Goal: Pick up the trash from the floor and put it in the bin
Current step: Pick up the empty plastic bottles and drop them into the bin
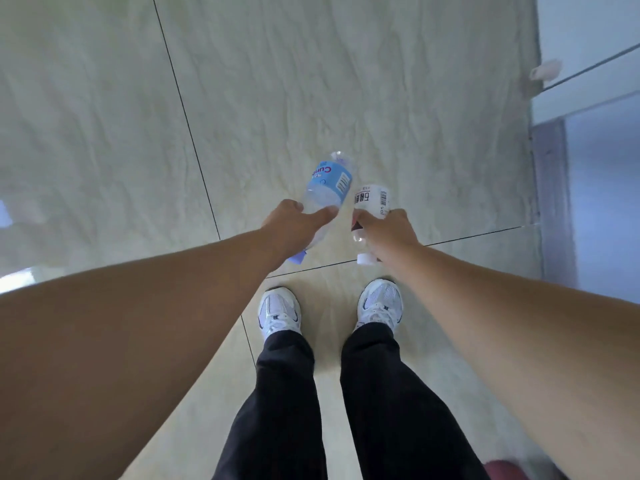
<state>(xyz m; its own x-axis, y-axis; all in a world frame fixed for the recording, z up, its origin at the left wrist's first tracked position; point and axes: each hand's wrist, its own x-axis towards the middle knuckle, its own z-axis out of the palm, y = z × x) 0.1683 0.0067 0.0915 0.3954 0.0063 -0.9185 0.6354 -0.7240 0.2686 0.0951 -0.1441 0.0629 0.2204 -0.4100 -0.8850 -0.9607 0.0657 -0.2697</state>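
You hold 2 empty bottles above the tiled floor (104, 133), 1 in each hand.

Your left hand (291, 221) is wrapped around the clear plastic bottle with the blue label (327, 183); your right hand (388, 228) clasps the clear plastic bottle with the white label (372, 199). Both look light, thin-walled and easily crushed, so grip mid-body gently. No bin is in view.

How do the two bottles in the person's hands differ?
The blue-label bottle, held in the left hand, looks larger than the white-label bottle in the right hand. Its label is blue with pale lettering; the other's is white with black print. Its cap is pale blue, the other's white. Both are clear plastic, held caps toward the person, off the floor.
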